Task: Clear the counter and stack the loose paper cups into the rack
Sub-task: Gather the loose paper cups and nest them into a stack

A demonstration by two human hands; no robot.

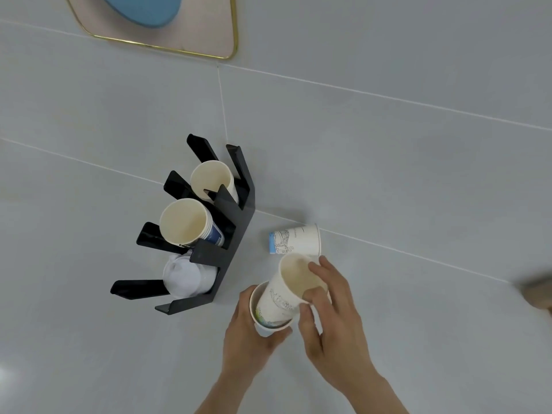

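Observation:
A black cup rack [239, 234] stands on the grey counter against the wall. Its top slot holds one paper cup [212, 181], its middle slot a stack of paper cups [186, 224], its bottom slot white lids [185, 276]. Just right of the rack, my left hand [248, 345] grips a paper cup [263, 327] from below. My right hand [331, 318] holds a second printed cup [294, 282] by its rim, its base partly inside the left-hand cup. A third printed cup [295, 239] lies on its side just behind them.
A gold-rimmed pink tray [203, 40] with a blue object [143, 7] hangs or leans at the upper left. A blurred brownish object [537, 289] shows at the right edge. The grey counter [418, 339] stretches right of my hands.

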